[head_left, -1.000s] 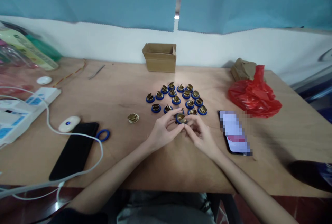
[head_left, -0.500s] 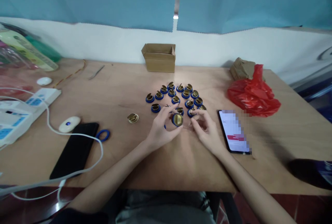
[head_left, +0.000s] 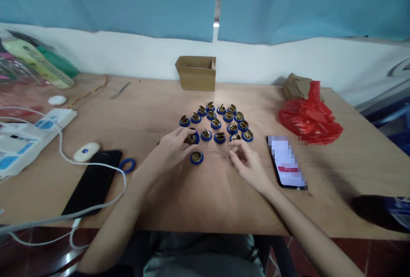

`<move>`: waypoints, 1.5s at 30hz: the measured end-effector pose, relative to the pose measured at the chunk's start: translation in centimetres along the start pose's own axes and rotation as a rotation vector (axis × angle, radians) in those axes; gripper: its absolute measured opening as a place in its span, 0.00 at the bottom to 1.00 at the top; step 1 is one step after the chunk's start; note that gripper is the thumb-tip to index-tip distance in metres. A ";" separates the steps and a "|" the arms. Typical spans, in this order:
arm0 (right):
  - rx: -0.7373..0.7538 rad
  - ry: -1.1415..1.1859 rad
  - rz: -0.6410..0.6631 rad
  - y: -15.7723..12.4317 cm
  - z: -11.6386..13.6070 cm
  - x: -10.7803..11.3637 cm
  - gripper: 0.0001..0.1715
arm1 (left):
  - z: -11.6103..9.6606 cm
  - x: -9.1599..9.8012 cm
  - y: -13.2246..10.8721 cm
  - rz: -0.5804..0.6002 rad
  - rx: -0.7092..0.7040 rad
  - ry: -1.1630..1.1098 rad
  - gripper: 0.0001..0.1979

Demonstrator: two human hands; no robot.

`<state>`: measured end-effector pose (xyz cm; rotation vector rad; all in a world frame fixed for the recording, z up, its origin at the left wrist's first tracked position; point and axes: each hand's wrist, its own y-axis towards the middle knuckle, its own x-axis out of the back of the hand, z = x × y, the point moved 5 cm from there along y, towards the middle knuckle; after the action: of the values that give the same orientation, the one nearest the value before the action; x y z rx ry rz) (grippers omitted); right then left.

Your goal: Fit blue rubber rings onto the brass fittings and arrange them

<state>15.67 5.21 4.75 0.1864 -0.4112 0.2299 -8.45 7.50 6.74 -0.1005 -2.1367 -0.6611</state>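
My left hand [head_left: 171,148] is closed around the edge of a round gold-coloured piece with a blue rim [head_left: 193,137], which is tilted between thumb and fingers. Just below it, another such piece [head_left: 196,157] lies on the table. My right hand [head_left: 245,161] has thumb and fingertips pinched together near the front of the group; a thin, clear bit may be between them, too faint to name. Beyond both hands lie several blue-rimmed gold pieces [head_left: 215,123] with raised flaps, in a loose arc. A piece behind my left hand is almost wholly hidden.
An open cardboard box [head_left: 197,78] stands against the wall. At right are a lit phone [head_left: 286,163], a red plastic bag [head_left: 310,119] and a dark bottle [head_left: 381,213]. At left lie a black phone [head_left: 92,183], a blue ring [head_left: 127,165], white cables and a power strip [head_left: 19,148].
My left hand has moved left with a gold piece, uncovering the piece on the table below it. My right hand has shifted slightly left and stays pinched.
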 end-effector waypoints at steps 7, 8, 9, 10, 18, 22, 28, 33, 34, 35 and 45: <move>0.040 -0.053 0.039 -0.2 0.1 -0.4 0.07 | 1.1 -0.9 -2.5 0.405 0.125 0.228 0.06; 0.042 -0.057 0.042 -0.2 0.0 -0.4 0.07 | 0.9 -0.9 -2.5 0.412 0.130 0.237 0.08; 0.042 -0.059 0.043 -0.2 -0.1 -0.4 0.07 | 0.7 -0.8 -2.5 0.394 0.131 0.237 0.10; 0.040 -0.061 0.044 -0.2 -0.2 -0.5 0.07 | 0.5 -0.6 -2.4 0.354 0.130 0.240 0.12; 0.085 -0.120 0.057 0.1 -0.1 -0.7 0.05 | 4.2 1.9 -2.9 0.171 0.265 0.508 0.19; 0.102 -0.125 0.049 0.2 -0.1 -0.7 0.05 | 6.0 1.1 -3.4 0.339 0.335 0.510 0.12; 0.136 -0.131 0.049 0.1 0.1 -0.7 0.05 | 3.9 2.5 -5.8 0.253 0.395 0.457 0.10; 0.149 -0.163 0.049 0.0 0.2 -0.8 0.05 | 2.0 1.7 -10.3 0.248 0.378 0.375 0.08; 0.148 -0.169 0.050 -0.1 0.2 -0.8 0.05 | 2.0 1.4 -11.1 0.256 0.393 0.366 0.08; 0.147 -0.175 0.050 -0.1 0.2 -0.8 0.05 | 2.0 1.2 -11.8 0.252 0.397 0.355 0.09; 0.149 -0.190 0.036 0.0 0.2 -0.7 0.06 | 5.1 4.5 -13.6 -0.029 0.402 0.664 0.22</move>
<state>15.02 5.01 4.66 0.3493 -0.5866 0.2800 -19.03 -2.38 2.10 0.3281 -1.5817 -0.2168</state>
